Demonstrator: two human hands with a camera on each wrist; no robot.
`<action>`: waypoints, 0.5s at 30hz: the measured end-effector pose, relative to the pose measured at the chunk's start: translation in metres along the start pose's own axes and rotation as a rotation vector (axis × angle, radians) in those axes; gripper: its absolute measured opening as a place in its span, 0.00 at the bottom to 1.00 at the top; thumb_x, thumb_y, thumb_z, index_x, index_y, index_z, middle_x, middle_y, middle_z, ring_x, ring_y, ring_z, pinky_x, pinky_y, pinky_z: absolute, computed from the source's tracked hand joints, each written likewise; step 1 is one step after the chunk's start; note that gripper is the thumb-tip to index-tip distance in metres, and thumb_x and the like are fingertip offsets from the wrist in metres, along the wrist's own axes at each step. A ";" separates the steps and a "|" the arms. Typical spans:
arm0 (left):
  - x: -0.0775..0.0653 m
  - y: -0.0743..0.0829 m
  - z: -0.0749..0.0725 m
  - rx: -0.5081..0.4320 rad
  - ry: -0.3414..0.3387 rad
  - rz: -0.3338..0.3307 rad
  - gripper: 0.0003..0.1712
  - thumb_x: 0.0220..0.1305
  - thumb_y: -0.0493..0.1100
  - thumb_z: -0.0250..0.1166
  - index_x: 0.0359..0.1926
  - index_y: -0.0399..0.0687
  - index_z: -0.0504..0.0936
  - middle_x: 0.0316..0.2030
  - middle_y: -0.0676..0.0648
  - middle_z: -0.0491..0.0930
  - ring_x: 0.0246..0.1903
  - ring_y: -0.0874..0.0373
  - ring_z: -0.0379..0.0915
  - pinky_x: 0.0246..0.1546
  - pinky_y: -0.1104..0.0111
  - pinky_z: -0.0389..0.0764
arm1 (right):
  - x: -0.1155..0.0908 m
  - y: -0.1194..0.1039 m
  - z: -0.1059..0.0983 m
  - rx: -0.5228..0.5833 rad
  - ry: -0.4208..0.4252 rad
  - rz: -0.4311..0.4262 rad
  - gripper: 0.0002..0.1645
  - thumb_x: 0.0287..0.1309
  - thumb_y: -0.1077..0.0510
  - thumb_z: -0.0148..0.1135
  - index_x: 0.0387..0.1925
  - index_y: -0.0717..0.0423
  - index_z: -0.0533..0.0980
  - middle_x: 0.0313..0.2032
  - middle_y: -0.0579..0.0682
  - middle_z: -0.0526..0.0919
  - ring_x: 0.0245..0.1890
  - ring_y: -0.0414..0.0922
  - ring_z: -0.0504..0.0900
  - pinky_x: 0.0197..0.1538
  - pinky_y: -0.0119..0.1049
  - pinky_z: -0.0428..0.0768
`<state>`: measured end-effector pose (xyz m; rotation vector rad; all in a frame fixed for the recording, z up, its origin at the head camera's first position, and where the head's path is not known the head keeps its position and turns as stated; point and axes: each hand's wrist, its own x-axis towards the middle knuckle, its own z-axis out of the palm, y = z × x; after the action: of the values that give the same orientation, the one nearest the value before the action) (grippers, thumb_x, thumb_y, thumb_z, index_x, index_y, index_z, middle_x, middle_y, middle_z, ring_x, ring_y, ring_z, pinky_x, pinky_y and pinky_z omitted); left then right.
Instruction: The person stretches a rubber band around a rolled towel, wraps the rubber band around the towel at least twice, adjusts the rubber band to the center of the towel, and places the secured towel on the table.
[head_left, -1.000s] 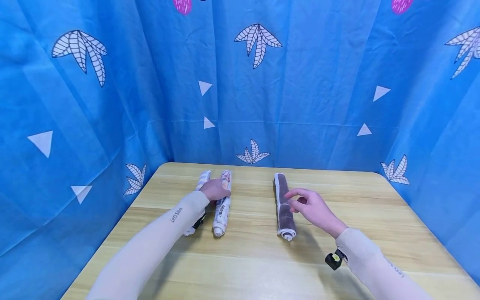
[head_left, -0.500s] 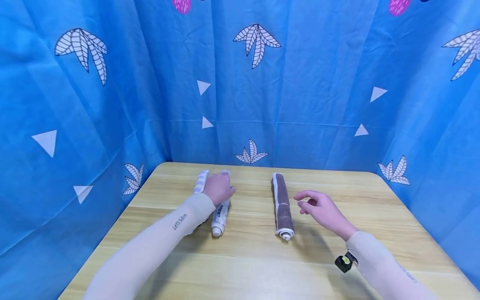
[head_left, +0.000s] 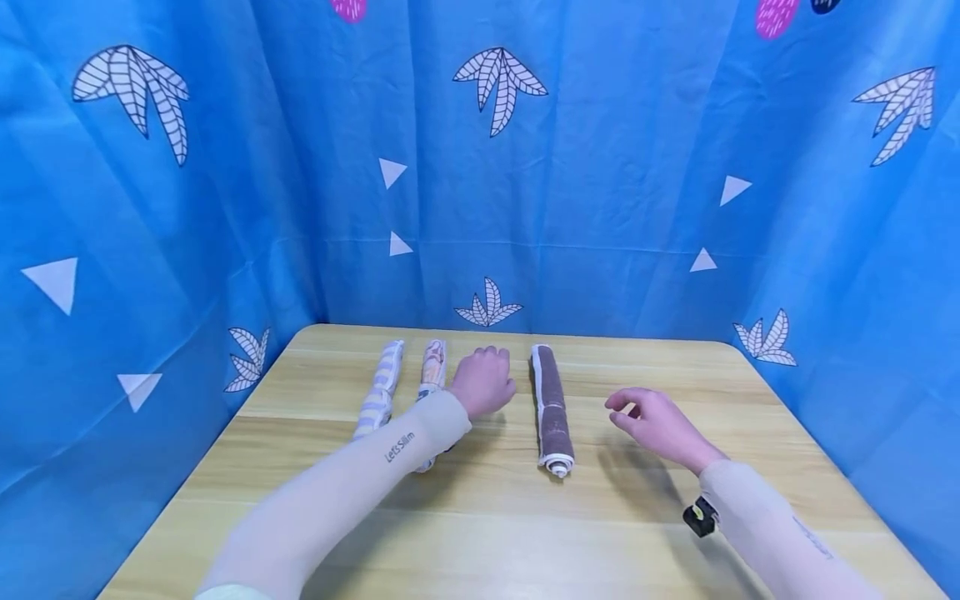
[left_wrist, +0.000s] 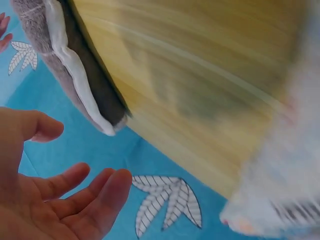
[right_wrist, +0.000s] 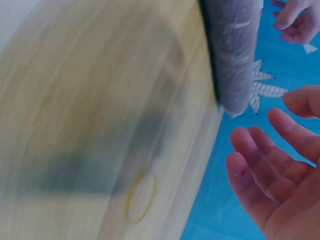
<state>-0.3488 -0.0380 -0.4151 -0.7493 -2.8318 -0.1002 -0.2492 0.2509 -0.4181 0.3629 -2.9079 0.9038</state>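
Note:
Three rolled towels lie apart on the table: one striped in lilac and white (head_left: 378, 392), a printed one (head_left: 432, 367), and a brown one with white edges (head_left: 553, 408). My left hand (head_left: 483, 382) hovers between the printed and brown rolls, and its forearm hides part of the printed one. In the left wrist view its fingers (left_wrist: 112, 195) are loosely bent around nothing. To the right of the brown roll, my right hand (head_left: 660, 425) hangs above the table, touching nothing. The right wrist view shows its relaxed fingers (right_wrist: 250, 155) apart from the brown roll (right_wrist: 232, 50).
The wooden table (head_left: 480, 533) has rounded far corners. Blue curtains (head_left: 600, 167) with leaf and triangle prints enclose it at the back and sides. A thin yellow oval outline (right_wrist: 128, 202) shows on the tabletop in the right wrist view; what it is I cannot tell.
My left hand has come off the printed roll and moved right, toward the brown one. My right hand has drawn away from the brown roll to the right.

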 end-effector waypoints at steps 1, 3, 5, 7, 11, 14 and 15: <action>0.002 0.003 0.001 -0.003 -0.006 0.004 0.24 0.67 0.52 0.60 0.53 0.37 0.78 0.40 0.42 0.80 0.39 0.51 0.79 0.35 0.61 0.84 | 0.002 0.003 0.001 -0.002 -0.004 0.011 0.14 0.66 0.57 0.61 0.50 0.57 0.81 0.47 0.54 0.86 0.38 0.44 0.81 0.38 0.38 0.79; 0.007 0.009 0.004 0.001 -0.018 0.016 0.25 0.68 0.52 0.59 0.56 0.37 0.76 0.42 0.42 0.81 0.41 0.50 0.79 0.37 0.60 0.84 | 0.005 0.009 0.002 -0.010 -0.013 0.030 0.14 0.66 0.57 0.61 0.50 0.59 0.81 0.45 0.53 0.86 0.37 0.44 0.82 0.39 0.38 0.80; 0.012 0.014 0.007 0.023 -0.021 0.031 0.28 0.69 0.53 0.58 0.61 0.38 0.74 0.44 0.41 0.81 0.43 0.50 0.79 0.38 0.60 0.85 | 0.007 0.016 0.002 -0.021 -0.024 0.040 0.15 0.66 0.57 0.61 0.50 0.60 0.81 0.44 0.53 0.86 0.37 0.44 0.82 0.40 0.40 0.80; 0.016 0.020 0.012 0.051 -0.013 0.041 0.31 0.69 0.53 0.58 0.65 0.38 0.72 0.46 0.41 0.81 0.43 0.50 0.80 0.38 0.60 0.85 | 0.009 0.023 0.002 -0.043 -0.031 0.051 0.16 0.66 0.58 0.61 0.51 0.60 0.81 0.43 0.52 0.86 0.38 0.45 0.82 0.42 0.42 0.80; 0.024 0.029 0.020 0.056 -0.001 0.026 0.32 0.69 0.54 0.58 0.66 0.39 0.72 0.44 0.42 0.82 0.41 0.51 0.81 0.35 0.61 0.85 | 0.009 0.035 0.001 -0.084 -0.047 0.060 0.16 0.64 0.58 0.62 0.51 0.60 0.81 0.43 0.52 0.86 0.40 0.46 0.83 0.45 0.46 0.81; 0.029 0.034 0.026 -0.002 -0.025 -0.021 0.30 0.70 0.56 0.58 0.61 0.38 0.75 0.41 0.44 0.82 0.38 0.53 0.80 0.34 0.62 0.84 | 0.009 0.042 0.002 -0.108 -0.062 0.070 0.17 0.63 0.58 0.63 0.51 0.60 0.81 0.45 0.53 0.85 0.41 0.47 0.83 0.47 0.50 0.81; 0.030 0.035 0.028 -0.026 -0.037 -0.040 0.29 0.70 0.56 0.58 0.60 0.38 0.76 0.40 0.44 0.83 0.37 0.53 0.80 0.34 0.62 0.84 | 0.009 0.044 0.003 -0.120 -0.065 0.075 0.17 0.63 0.57 0.63 0.51 0.59 0.81 0.45 0.54 0.85 0.42 0.48 0.83 0.48 0.51 0.81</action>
<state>-0.3619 0.0102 -0.4351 -0.7076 -2.8867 -0.1306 -0.2686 0.2826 -0.4435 0.2818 -3.0364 0.7344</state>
